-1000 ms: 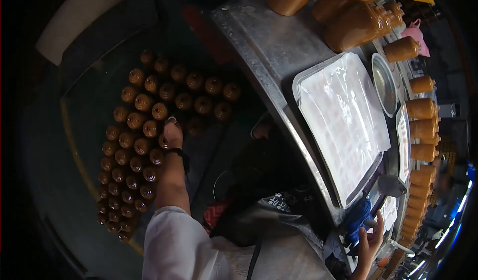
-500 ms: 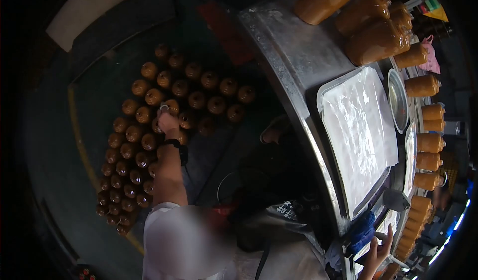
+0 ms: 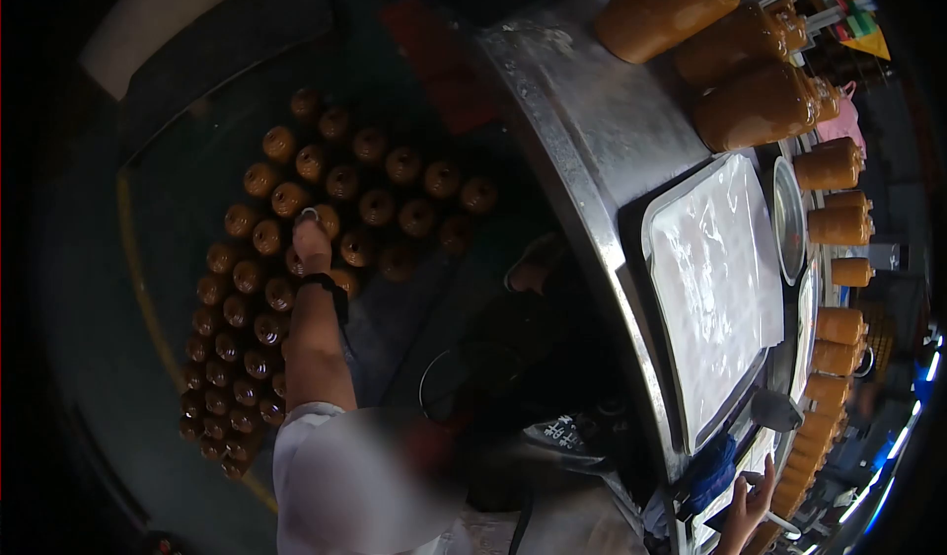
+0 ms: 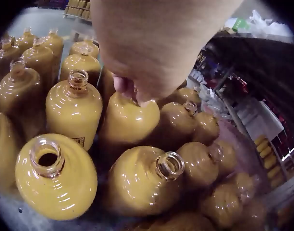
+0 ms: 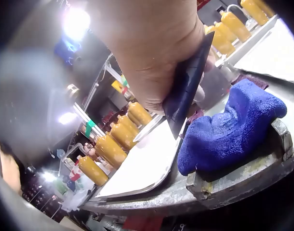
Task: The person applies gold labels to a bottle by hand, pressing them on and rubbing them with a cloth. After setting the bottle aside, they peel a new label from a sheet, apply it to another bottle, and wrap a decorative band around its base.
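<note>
Glossy amber-brown bottles stand in close rows at the left in the head view. Into these rows reaches my left hand, its fingers round the neck of one bottle; that neck is hidden behind them. Uncapped bottles surround it in the left wrist view. My right hand is over the counter at the lower right. A dark flat blade-like piece is pinched between its thumb and fingers. Just beside that hand a bunched blue cloth lies on a metal holder at the counter edge.
A metal counter curves along the right side. On it are a tray with white sheets, a shallow metal bowl and several larger-looking bottles. More bottles line the far side. A red mat-like patch lies below the counter.
My left hand has shifted left among the rows, uncovering a bottle where it was a second ago. The head view has turned slightly. My right hand stays by the blue cloth.
</note>
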`<state>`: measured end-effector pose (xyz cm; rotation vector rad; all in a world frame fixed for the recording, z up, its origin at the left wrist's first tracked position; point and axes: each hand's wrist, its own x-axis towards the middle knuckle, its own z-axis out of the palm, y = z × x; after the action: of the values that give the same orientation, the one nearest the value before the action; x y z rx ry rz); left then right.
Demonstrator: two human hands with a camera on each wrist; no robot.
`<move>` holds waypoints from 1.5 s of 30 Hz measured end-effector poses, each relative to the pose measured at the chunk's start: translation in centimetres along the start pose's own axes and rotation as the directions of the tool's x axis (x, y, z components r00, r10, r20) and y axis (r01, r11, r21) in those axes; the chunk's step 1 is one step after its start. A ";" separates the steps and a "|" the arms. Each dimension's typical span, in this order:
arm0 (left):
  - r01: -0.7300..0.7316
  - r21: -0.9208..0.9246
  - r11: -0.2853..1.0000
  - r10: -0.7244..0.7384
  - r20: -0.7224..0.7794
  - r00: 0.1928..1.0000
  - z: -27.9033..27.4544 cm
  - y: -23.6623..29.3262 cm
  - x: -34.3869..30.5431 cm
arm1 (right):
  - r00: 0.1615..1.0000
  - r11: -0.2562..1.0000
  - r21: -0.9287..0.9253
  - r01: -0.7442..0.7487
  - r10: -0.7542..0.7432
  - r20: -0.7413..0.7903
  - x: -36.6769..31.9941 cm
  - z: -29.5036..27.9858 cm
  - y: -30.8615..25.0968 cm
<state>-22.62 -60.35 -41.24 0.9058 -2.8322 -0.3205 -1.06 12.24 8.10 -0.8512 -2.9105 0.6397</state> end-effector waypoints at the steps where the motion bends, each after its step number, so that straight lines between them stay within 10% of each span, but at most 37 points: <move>1: 0.027 0.009 1.000 -0.028 0.019 0.999 0.1 -0.4 0.2 | 0.997 0.996 -0.044 -0.073 0.074 0.018 0.0 -0.1 -0.5; 3: 0.060 0.011 0.998 -0.060 0.021 0.998 -0.1 -0.6 0.3 | 0.973 0.967 -0.135 -0.217 0.225 0.044 -0.3 -0.5 -1.9; 6: 0.065 -0.019 0.998 -0.065 -0.009 0.998 -0.6 -0.4 0.6 | 1.000 0.999 0.046 -0.008 0.008 -0.008 0.1 1.1 -0.4; 19: 0.029 -0.125 0.992 -0.040 -0.083 0.996 -4.1 4.3 -2.5 | 1.000 1.000 0.006 0.011 -0.011 -0.020 0.5 0.9 -0.7; 21: 0.176 -0.073 0.982 -0.140 0.351 0.926 -6.6 7.5 -4.8 | 0.999 0.999 0.015 -0.044 0.044 -0.020 0.6 1.0 -1.0; 23: -0.107 -0.187 0.976 0.146 0.207 0.967 -3.9 5.5 -6.9 | 1.000 0.999 0.032 0.025 -0.025 -0.002 0.9 1.3 1.0; 41: -0.117 -0.061 0.991 0.119 0.034 0.992 -5.4 7.0 -6.6 | 1.000 0.995 0.098 0.026 -0.025 -0.012 0.5 1.7 1.7; 45: -0.329 -0.095 0.939 0.336 0.070 0.939 -3.4 8.3 -9.5 | 0.999 0.992 0.119 0.044 -0.043 -0.010 0.7 1.8 2.1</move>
<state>-18.84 -48.68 -36.60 0.3917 -2.9552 -0.4350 -0.81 13.54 5.60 -0.7732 -2.8423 0.7953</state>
